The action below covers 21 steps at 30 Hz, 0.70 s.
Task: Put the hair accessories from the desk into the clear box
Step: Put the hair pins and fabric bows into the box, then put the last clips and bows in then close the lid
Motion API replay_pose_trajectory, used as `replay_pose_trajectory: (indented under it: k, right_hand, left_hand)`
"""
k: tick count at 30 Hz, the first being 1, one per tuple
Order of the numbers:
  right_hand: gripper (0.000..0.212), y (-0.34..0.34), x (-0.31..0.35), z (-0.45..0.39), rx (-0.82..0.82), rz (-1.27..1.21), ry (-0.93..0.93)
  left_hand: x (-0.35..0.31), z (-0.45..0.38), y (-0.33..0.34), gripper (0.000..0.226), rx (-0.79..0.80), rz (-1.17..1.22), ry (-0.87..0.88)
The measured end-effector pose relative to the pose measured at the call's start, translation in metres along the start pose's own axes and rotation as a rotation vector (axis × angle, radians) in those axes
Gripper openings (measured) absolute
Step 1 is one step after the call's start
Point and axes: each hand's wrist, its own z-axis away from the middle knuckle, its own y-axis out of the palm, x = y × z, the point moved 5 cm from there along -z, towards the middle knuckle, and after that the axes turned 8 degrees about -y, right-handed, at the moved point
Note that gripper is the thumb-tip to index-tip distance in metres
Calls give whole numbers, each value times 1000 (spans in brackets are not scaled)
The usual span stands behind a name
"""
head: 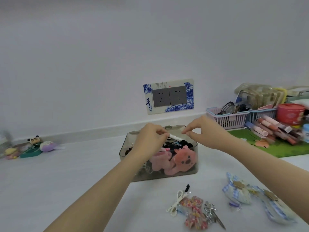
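The clear smoky box (196, 148) stands open at the desk's middle, holding pink plush bear pieces (184, 159), black hair ties and clips. My left hand (150, 137) hovers over its back left part, fingertips pinched at the end of a white clip (174, 137); a grip is unclear. My right hand (204, 131) is over the back right rim, thumb and forefinger pinched with nothing visible between them. In front of the box lie a small black clip (187, 187), a white dotted bow (177, 200), a red floral bow (194, 212), silver clips (211, 210) and blue gingham bows (237, 192).
A pink basket (230, 120) with glasses, a red tin (290, 113) and several pens (274, 129) on a green mat (284, 149) crowd the back right. Small figurines (34, 145) sit at the far left. A double wall socket (168, 97) is behind the box.
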Motion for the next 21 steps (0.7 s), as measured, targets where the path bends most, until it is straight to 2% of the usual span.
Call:
replay_pose_trajectory:
  k: [2,6,11,15,18,21]
  right_hand:
    - [20,-9,5,22,-22,13,-21]
    - [18,-19,6,65,-3,37,-44]
    - [29,-5,-16,119,290,133,80]
    - [43,2,-33,142,411,122,141]
    - [43,4,-38,152,449,53,145]
    - [40,-2,-40,155,371,-6,155]
  left_hand:
    - [-11,18,4,16,0,55,41]
    - [-26,57,20,13,98,117,65]
    - [-27,90,50,14,255,136,72]
    - [-24,93,65,13,298,163,33]
    - [-25,93,76,9,325,155,9]
    - [-33,96,84,7,358,147,26]
